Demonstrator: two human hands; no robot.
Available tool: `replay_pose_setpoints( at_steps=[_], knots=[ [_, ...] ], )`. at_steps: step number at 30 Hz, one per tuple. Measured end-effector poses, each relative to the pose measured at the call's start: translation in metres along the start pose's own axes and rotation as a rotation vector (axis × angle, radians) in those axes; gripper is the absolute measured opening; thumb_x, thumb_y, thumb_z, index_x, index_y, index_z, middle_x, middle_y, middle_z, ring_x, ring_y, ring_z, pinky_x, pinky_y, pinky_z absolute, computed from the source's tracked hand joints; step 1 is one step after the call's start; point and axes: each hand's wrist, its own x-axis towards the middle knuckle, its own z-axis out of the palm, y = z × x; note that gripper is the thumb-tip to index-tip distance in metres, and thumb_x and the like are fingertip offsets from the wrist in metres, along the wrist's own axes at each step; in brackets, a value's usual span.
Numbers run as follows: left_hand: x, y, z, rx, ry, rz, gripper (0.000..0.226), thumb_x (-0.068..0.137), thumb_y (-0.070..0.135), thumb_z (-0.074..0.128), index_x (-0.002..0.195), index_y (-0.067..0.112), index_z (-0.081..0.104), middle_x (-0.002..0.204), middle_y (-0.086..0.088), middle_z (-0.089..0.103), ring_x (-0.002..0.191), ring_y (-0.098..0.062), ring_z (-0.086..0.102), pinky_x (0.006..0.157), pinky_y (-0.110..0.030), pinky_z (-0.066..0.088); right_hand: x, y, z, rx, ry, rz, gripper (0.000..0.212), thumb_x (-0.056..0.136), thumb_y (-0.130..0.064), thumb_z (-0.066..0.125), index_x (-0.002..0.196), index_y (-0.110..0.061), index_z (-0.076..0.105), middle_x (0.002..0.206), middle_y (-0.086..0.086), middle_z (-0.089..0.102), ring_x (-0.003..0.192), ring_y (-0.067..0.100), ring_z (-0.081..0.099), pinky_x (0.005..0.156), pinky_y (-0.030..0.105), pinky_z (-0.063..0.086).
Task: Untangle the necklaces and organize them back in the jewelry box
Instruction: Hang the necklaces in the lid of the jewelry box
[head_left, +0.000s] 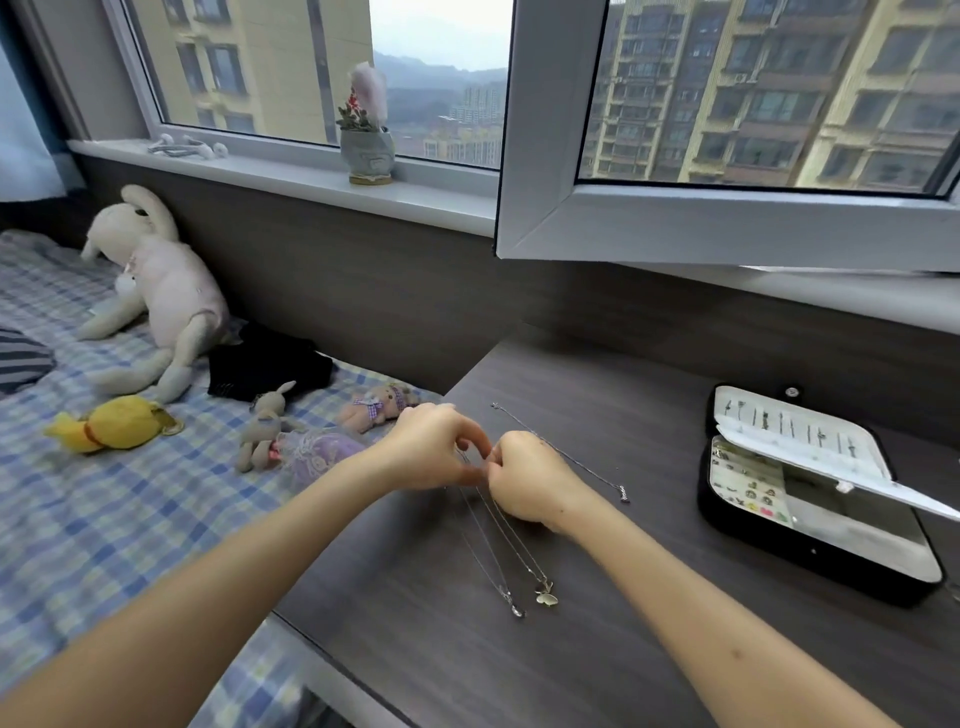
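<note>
A bunch of thin tangled necklaces (501, 540) lies on the dark wooden desk (597, 597), its chains running toward me and ending in small pendants (545, 595). My left hand (434, 449) and my right hand (524, 475) meet at the far end of the bunch, each pinching the chains between thumb and fingers. Beyond my right hand, a separate silver necklace (576, 460) lies stretched out on the desk. The black jewelry box (821, 551) stands open at the right, with earrings on its white flap and small pieces in its tray.
A bed with a blue checked sheet (104, 519) adjoins the desk on the left, holding plush toys (156, 291) and a black cloth (265, 364). An open window sash (727, 218) juts over the back of the desk. A flower pot (368, 153) stands on the sill.
</note>
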Motion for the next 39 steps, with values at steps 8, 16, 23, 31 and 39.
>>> replay_pose_setpoints(
  at_steps=[8,16,23,31,39],
  knots=[
    [0.017,0.002,0.008,-0.015,0.127,0.035,0.009,0.089,0.025,0.062,0.092,0.022,0.07,0.103,0.002,0.06,0.102,-0.015,0.054,0.084,-0.028,0.035,-0.031,0.019,-0.035,0.337,-0.038,-0.037,0.017,0.09,-0.011,0.048,0.073,-0.012,0.054,0.068,0.006,0.043,0.06,0.015,0.034,0.046,0.02,0.027],
    [0.007,0.034,-0.021,-1.196,-0.09,0.018,0.013,0.093,0.004,0.054,0.081,0.004,0.059,0.071,-0.008,0.063,0.07,-0.019,0.063,0.081,-0.034,0.057,-0.073,0.06,-0.068,0.504,-0.083,-0.047,0.017,0.093,-0.01,0.054,0.078,-0.016,0.06,0.092,0.004,0.067,0.086,0.012,0.058,0.093,0.036,0.047],
    [-0.001,0.098,-0.057,-0.679,-0.065,0.194,0.012,0.093,0.014,0.059,0.082,0.011,0.063,0.063,0.002,0.055,0.057,-0.01,0.05,0.058,-0.024,0.045,-0.089,0.069,-0.076,0.858,-0.019,-0.079,0.023,0.088,0.004,0.056,0.106,-0.009,0.053,0.105,0.01,0.069,0.098,0.017,0.064,0.086,0.028,0.046],
    [-0.003,0.153,-0.096,-0.565,-0.073,0.19,0.015,0.086,0.006,0.063,0.1,0.01,0.061,0.071,0.001,0.059,0.058,-0.008,0.051,0.056,-0.018,0.04,-0.098,0.048,-0.119,0.996,0.071,-0.255,0.014,0.087,0.0,0.059,0.084,-0.01,0.068,0.074,0.0,0.063,0.065,0.011,0.058,0.072,0.027,0.051],
    [0.016,0.161,-0.131,-1.089,-0.419,0.327,0.033,0.072,0.006,0.06,0.105,0.008,0.059,0.086,-0.012,0.059,0.077,-0.02,0.055,0.079,-0.03,0.043,-0.118,0.035,-0.187,0.786,0.062,-0.293,0.026,0.091,-0.023,0.058,0.086,0.002,0.064,0.054,-0.002,0.047,0.057,0.013,0.049,0.064,0.026,0.048]
  ],
)
